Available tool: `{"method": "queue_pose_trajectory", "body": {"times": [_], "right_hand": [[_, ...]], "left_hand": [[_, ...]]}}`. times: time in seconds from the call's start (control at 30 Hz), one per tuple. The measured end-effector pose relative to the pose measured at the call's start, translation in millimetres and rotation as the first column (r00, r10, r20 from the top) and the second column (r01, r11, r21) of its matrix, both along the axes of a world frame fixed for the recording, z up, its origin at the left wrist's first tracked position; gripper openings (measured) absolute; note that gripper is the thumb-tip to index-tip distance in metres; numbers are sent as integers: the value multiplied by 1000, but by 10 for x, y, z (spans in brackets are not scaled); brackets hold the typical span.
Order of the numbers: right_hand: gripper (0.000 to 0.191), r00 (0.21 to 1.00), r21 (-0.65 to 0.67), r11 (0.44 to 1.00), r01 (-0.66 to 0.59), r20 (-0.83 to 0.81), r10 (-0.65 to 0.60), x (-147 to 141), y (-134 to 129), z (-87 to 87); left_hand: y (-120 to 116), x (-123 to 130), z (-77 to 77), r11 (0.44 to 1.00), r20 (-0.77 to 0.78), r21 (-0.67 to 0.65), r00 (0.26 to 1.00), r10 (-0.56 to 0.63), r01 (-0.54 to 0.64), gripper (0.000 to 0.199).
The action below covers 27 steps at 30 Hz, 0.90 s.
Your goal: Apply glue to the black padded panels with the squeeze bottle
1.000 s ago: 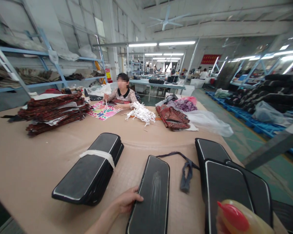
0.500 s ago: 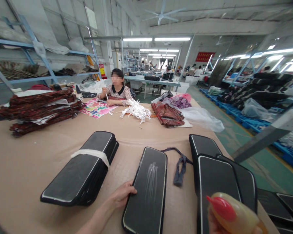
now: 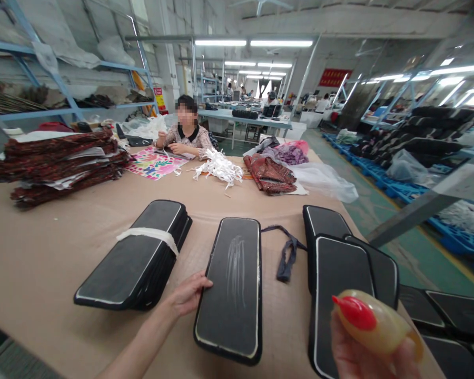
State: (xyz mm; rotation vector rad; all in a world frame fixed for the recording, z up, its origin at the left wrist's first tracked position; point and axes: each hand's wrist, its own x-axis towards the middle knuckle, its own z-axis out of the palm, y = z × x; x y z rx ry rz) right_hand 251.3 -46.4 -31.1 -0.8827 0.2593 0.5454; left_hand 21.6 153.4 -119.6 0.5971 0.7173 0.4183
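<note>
In front of me is a black padded panel (image 3: 221,310) with rounded corners, a pale line round its edge and whitish streaks across its middle. My left hand (image 3: 191,292) grips the panel's left edge, thumb on top, the other fingers partly hidden. My right hand (image 3: 353,350) is wrapped round a yellowish, translucent squeeze bottle (image 3: 379,323) with a red nozzle pointing left. That bottle is above a pile of similar black panels (image 3: 339,273) on the right. Left of my left hand lies a stack of panels (image 3: 132,263) tied with a white band (image 3: 150,235).
A dark fabric strip (image 3: 286,258) lies between the middle panel and the right pile. Across the table (image 3: 55,252) a person (image 3: 187,131) sits behind white strips (image 3: 219,169). Folded reddish fabric (image 3: 59,163) is piled at the left. More panels (image 3: 454,316) lie lower right.
The view has tipped down a little. The middle panel has shifted slightly left with my left hand, and more of my right hand and the bottle shows.
</note>
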Motion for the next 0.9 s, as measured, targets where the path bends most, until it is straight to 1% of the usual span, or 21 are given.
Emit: {"method": "queue_pose_trajectory", "body": {"times": [0.17,0.23,0.33,0.43,0.5,0.57,0.63,0.7,0.8,0.87,0.9], "right_hand": [[47,999,10,1000,-22,48,22,-38,-48,4],[43,999,0,1000,-9,53,9,-85,-38,58],[35,998,-41,997,59,39,-58,-181,8,188],[33,995,-73,993,98,38,-95,-252,36,289],[34,995,-76,993,94,53,-90,-263,23,300],[35,995,-68,994,85,65,-80,-245,-10,274],[38,995,-50,996,68,72,-64,-214,-43,235],[46,996,-26,997,67,68,-65,-196,-64,212],[59,996,42,995,87,3,-87,-231,-86,233],[58,996,110,991,82,-56,-76,-283,-103,269],[55,995,141,986,86,-66,-77,-307,-113,286]], "left_hand": [[17,-40,73,1000,6,-6,1000,-3,3,32],[27,-57,107,1000,10,-4,1000,-6,6,32],[43,-82,139,1000,0,0,1000,-10,10,32],[49,-101,149,1000,-21,3,1000,-2,2,32],[43,-107,153,1000,-33,9,999,14,-14,33],[29,-105,163,999,-41,21,999,28,-27,34],[11,-94,180,999,-41,38,999,22,-20,34],[-13,-85,201,998,-40,59,999,3,-1,35],[-66,-103,224,996,-66,92,998,-4,10,33],[-86,-136,223,995,-118,98,993,4,7,29],[-83,-148,219,994,-165,109,986,33,-15,24]]}}
